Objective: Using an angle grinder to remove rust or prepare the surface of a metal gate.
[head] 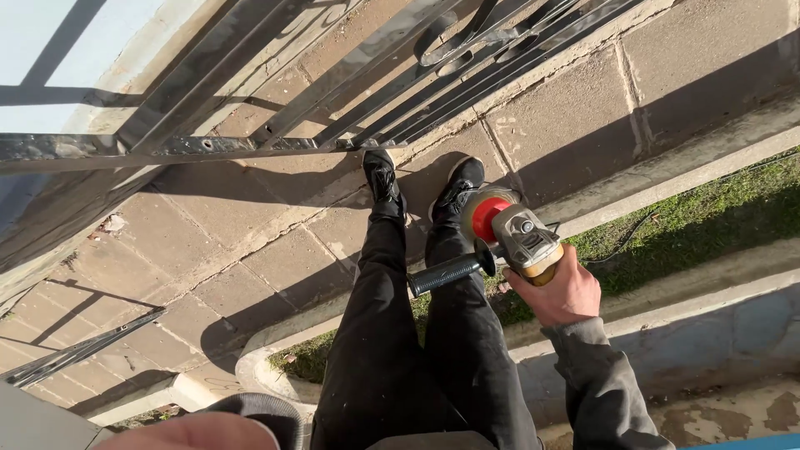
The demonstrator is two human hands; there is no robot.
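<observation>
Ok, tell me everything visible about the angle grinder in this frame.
The angle grinder is a handheld power tool with a grey metal-looking gear head, a yellowish body and a red disc or guard at its front end. A black ribbed side handle sticks out toward the person's legs. The right hand grips the body from behind, holding it in the air above the shoes and pavement. A thin dark cable lies on the grass nearby.

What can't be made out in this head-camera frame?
- Left hand: cut off by the bottom edge; fingers and any hold unseen.
- Angle grinder: its rear body is covered by the right hand.
- Cable on the grass: too thin to trace to its end.
- Metal gate: cropped by the top edge.
</observation>
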